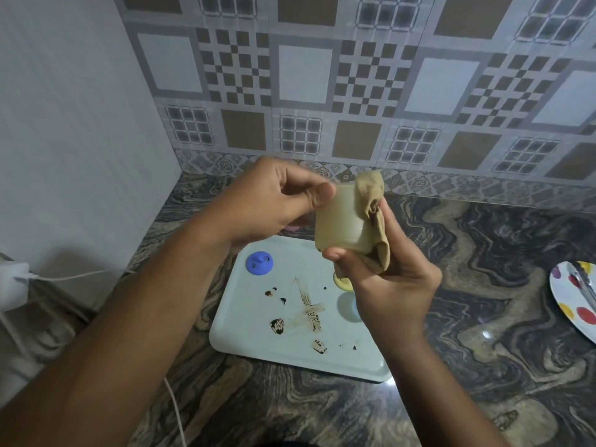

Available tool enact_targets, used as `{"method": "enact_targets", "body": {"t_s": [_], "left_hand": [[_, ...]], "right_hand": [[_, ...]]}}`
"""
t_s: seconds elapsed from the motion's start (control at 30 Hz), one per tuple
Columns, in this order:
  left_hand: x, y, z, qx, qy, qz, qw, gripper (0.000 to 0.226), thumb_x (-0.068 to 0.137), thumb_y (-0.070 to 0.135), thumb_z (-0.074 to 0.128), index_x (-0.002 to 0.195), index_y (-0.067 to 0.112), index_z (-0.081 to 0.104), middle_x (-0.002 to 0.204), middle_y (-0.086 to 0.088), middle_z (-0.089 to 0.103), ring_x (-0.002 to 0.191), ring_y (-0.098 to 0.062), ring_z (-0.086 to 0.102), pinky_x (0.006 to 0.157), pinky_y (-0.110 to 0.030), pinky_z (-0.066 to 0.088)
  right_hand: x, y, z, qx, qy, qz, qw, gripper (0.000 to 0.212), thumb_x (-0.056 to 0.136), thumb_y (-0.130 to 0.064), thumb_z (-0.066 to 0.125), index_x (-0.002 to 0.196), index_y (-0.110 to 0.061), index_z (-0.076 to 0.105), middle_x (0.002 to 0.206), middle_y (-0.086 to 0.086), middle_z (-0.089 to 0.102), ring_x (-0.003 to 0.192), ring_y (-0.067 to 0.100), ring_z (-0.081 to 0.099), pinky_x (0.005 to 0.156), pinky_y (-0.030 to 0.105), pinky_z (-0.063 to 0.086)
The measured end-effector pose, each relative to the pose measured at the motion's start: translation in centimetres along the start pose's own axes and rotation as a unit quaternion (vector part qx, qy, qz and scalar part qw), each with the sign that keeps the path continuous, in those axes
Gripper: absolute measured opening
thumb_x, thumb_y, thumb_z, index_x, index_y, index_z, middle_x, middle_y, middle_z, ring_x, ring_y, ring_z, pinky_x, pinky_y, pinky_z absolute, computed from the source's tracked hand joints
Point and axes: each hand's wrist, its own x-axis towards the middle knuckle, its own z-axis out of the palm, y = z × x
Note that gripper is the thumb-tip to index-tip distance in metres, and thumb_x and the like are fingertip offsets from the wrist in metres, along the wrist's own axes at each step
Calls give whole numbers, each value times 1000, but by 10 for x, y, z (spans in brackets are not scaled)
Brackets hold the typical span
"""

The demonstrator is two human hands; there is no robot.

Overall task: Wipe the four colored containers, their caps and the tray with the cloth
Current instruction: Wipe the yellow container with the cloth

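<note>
Above the tray I hold a pale yellowish container [338, 221]. My left hand [274, 201] pinches its rim with thumb and fingers. My right hand [383, 285] grips a tan cloth [374, 217] wrapped round the container's right side and bottom. Below lies the white tray [245, 337], smeared with brown stains. A blue cap [259, 262] sits on the tray's far left. Behind my right hand, a yellow cap [341, 283] and a light blue object [347, 306] show only in part.
The tray lies on a dark marbled counter [483, 285] against a patterned tiled wall. A white plate with coloured dots [571, 301] holding metal tongs sits at the right edge. At the left, a white charger [14, 282] and its cable run along the counter.
</note>
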Motion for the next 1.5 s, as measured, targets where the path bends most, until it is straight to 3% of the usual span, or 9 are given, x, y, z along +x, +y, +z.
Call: {"method": "enact_targets", "body": {"t_s": [0.3, 0.47, 0.63, 0.77, 0.93, 1.1, 1.23, 1.37, 1.5], "left_hand": [[0, -1, 7, 44, 31, 19, 998, 35, 74, 59, 69, 94, 32, 79, 93, -3, 78, 92, -22, 74, 82, -46, 61], [-1, -7, 4, -33, 18, -15, 999, 22, 76, 38, 69, 91, 25, 77, 97, -3, 78, 97, -23, 74, 91, -47, 58], [1, 6, 5, 22, 27, 14, 999, 22, 73, 43, 73, 85, 24, 78, 85, -8, 77, 86, -30, 74, 77, -46, 62], [2, 5, 10, 53, 22, 33, 998, 28, 76, 53, 72, 90, 30, 79, 87, 4, 78, 85, -15, 75, 73, -32, 62], [0, 1, 8, -44, 0, -13, 999, 29, 77, 42, 71, 99, 24, 77, 101, -7, 77, 96, -22, 73, 90, -48, 58], [4, 8, 8, -32, 32, 4, 999, 27, 70, 48, 76, 89, 28, 78, 98, -22, 73, 96, -52, 65, 81, -68, 54], [6, 10, 0, -46, 23, -20, 998, 23, 68, 43, 76, 84, 26, 79, 97, -11, 76, 99, -38, 70, 91, -59, 55], [5, 8, -2, -110, 12, -76, 991, 23, 73, 34, 73, 89, 18, 76, 95, -8, 74, 91, -30, 68, 96, -65, 49], [4, 9, 3, -128, 16, -79, 988, 22, 74, 31, 70, 89, 15, 74, 92, -8, 73, 90, -29, 68, 96, -65, 47]], "right_hand": [[-1, 16, -2, -54, -28, -41, 997, 85, 69, -37, 93, 141, -11, 55, 130, 22, 68, 112, 40, 72, 89, 51, 62], [-2, 11, -2, 37, -15, 35, 999, 99, 60, -8, 90, 145, -2, 38, 109, -29, 73, 96, -11, 68, 81, 16, 59], [-1, 12, 0, -52, -43, -53, 996, 86, 74, -43, 89, 140, -5, 51, 131, 24, 67, 113, 31, 73, 90, 40, 63], [0, 15, -4, -66, -33, -69, 995, 87, 72, -41, 92, 142, -7, 53, 132, 18, 68, 111, 37, 73, 87, 47, 63], [2, -2, -2, 64, -19, 31, 997, 98, 62, -7, 85, 144, 6, 33, 96, -36, 72, 81, -17, 65, 71, 8, 55], [8, -10, 1, -8, -41, -14, 999, 80, 81, -36, 86, 144, -5, 47, 124, 5, 74, 104, 23, 76, 85, 39, 64], [6, -6, -6, -59, -99, -74, 991, 72, 96, -53, 65, 150, -11, 40, 147, 27, 55, 129, 48, 59, 97, 63, 55], [4, -14, -6, -70, -75, -100, 990, 51, 109, -33, 45, 145, 3, 44, 152, 27, 46, 144, 30, 48, 110, 39, 50], [6, -11, -2, -78, -42, -147, 985, 40, 101, -18, 66, 135, 2, 56, 147, 19, 54, 114, 44, 70, 77, 47, 64]]}}
